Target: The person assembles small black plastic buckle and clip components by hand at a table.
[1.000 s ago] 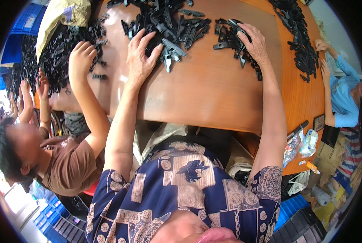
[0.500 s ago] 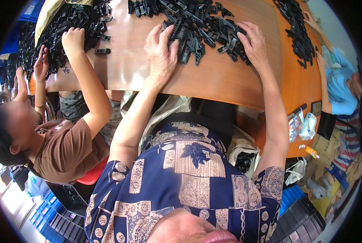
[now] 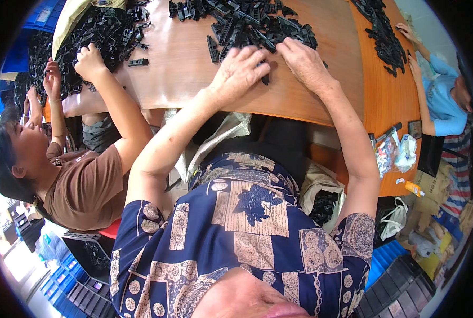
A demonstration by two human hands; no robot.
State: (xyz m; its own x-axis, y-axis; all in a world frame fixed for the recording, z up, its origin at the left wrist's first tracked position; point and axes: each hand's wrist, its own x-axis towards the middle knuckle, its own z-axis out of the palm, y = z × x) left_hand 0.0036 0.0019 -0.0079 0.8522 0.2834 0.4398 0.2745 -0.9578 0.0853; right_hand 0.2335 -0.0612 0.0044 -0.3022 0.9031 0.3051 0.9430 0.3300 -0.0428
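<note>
Left hand (image 3: pixel 240 73) loosely curled, right hand (image 3: pixel 305 63) flatter; whether anything is held cannot be told. Black parts (image 3: pixel 236 25) heaped on table (image 3: pixel 173 69) just beside; pieces might be scattered if swept hard.

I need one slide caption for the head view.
Left hand and right hand, close together, beside black parts piled on a brown table.

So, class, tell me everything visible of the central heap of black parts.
The central heap is a loose jumble of slim and blocky black pieces, plastic-looking, some glossy. It lies on the brown table, running out at the picture's top. The left hand and right hand are at its near edge; exact contact is unclear.
</note>
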